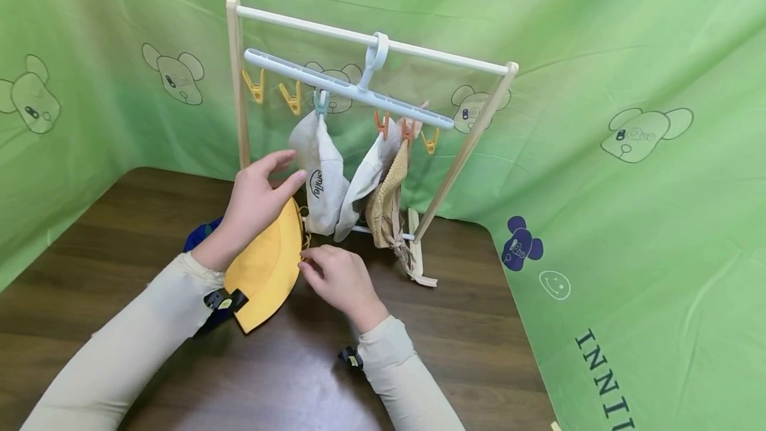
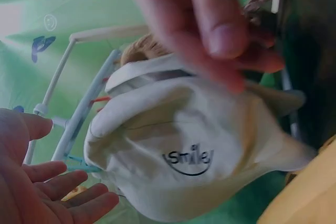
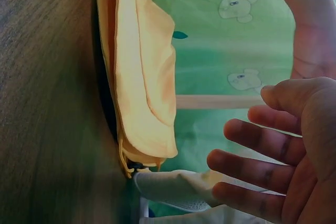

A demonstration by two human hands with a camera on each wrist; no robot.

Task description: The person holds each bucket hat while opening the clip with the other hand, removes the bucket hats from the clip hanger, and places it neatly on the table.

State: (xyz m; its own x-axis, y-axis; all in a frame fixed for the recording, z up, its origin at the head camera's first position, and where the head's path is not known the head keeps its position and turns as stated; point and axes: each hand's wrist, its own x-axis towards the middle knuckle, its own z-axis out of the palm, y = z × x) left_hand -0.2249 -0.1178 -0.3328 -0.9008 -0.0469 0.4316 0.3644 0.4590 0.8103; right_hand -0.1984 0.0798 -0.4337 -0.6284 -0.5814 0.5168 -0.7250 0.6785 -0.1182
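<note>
My left hand is raised beside a white hat printed "smile", fingers apart and relaxed. The hat hangs from a light-blue clip on a pale-blue hanger. Lower down, my right hand is near the edge of a yellow hat with a thin cord; in the right wrist view its fingers are spread, with nothing between them. White cloth hangs from an orange clip, and beside it a tan woven hat with ribbon ties hangs from another.
A wood-and-white drying rack holds the hanger by its hook over the top bar. Yellow clips hang unused at both ends. Dark-blue cloth lies behind the yellow hat on the brown table. Green printed fabric walls the space.
</note>
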